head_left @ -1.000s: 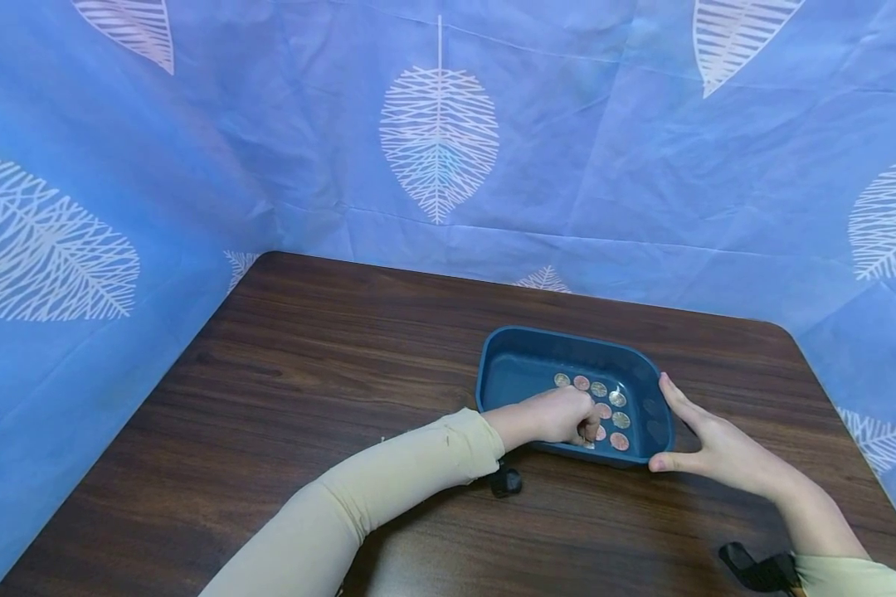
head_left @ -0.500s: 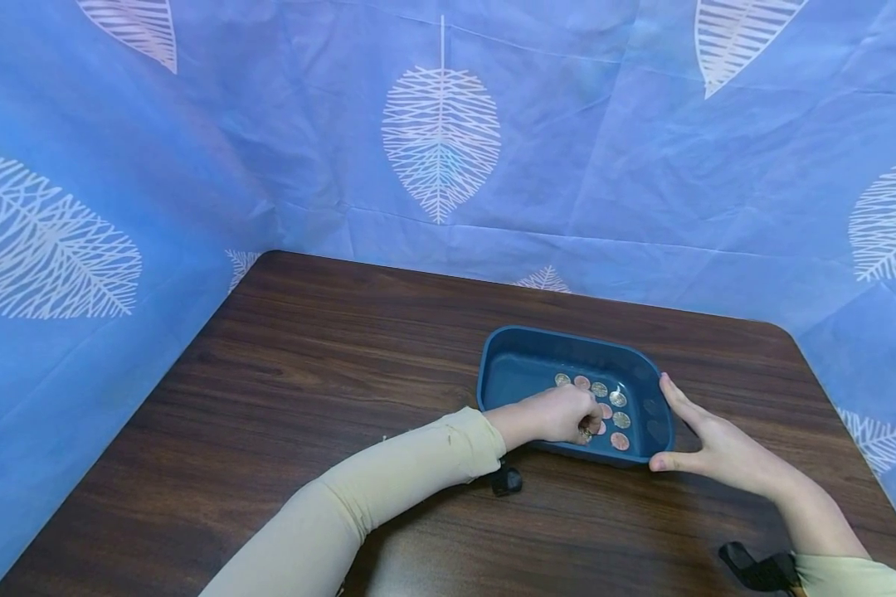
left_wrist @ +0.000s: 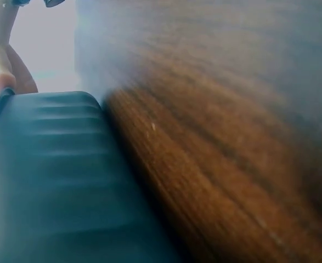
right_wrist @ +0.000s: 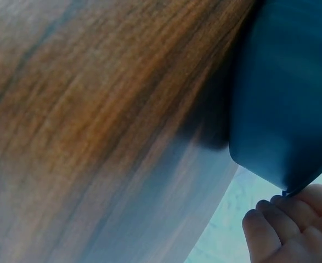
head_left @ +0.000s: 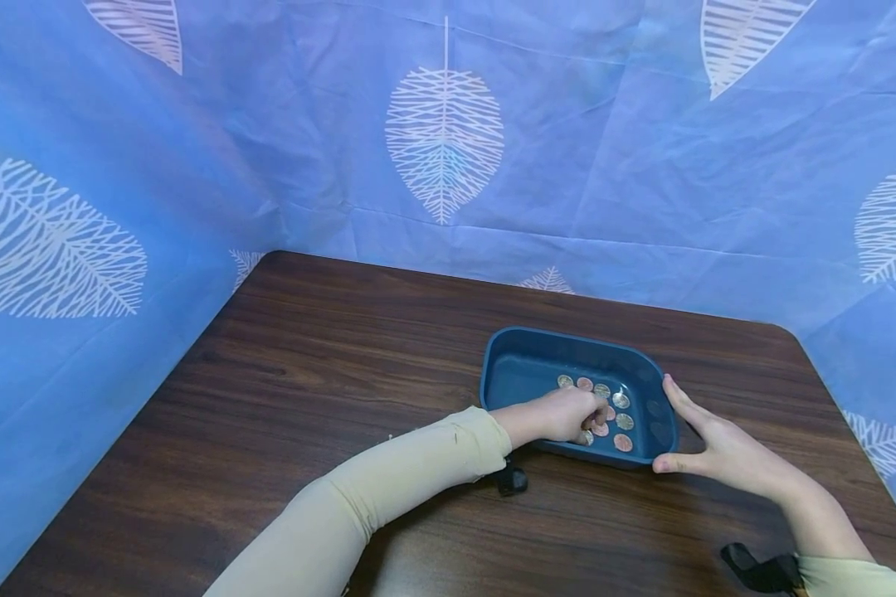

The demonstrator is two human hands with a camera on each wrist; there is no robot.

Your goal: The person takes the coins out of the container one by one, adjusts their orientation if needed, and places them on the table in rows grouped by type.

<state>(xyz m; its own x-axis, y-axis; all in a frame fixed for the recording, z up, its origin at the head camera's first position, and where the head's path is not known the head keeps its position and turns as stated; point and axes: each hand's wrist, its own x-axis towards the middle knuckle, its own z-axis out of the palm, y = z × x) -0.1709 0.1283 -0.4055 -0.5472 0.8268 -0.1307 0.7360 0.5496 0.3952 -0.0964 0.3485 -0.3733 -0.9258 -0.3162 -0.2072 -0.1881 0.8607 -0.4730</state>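
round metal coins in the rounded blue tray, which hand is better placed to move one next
Probably the left hand: it reaches inside among the coins; the right hand rests outside, against the tray.

A creased blue fabric backdrop (head_left: 567,191), printed with large white skeletal leaves (head_left: 445,141), hangs behind and along both sides of a dark brown wood-grain counter (head_left: 373,332) with rounded far corners. Fold lines cross the fabric; soft light leaves a pale sheen on the counter.
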